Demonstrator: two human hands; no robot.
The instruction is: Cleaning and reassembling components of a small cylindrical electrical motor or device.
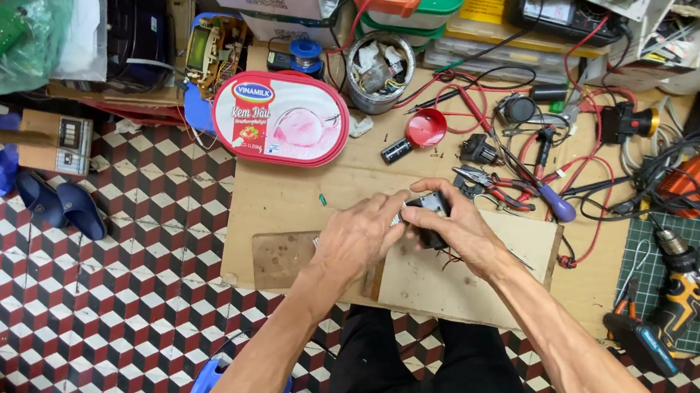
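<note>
Both hands are pinching a small black boxy plastic part [431, 218]: left hand [361, 237] and right hand [456, 224] are gripping it just below the pink oval ice-cream tub [280, 118].

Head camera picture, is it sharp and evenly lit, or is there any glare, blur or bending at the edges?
Head view: light is even and soft, shadows faint; the left hand and right hand on the small black part look sharp; mild sheen on the pink tub lid; wide-lens bending curves the tiled floor toward the edges.
</note>
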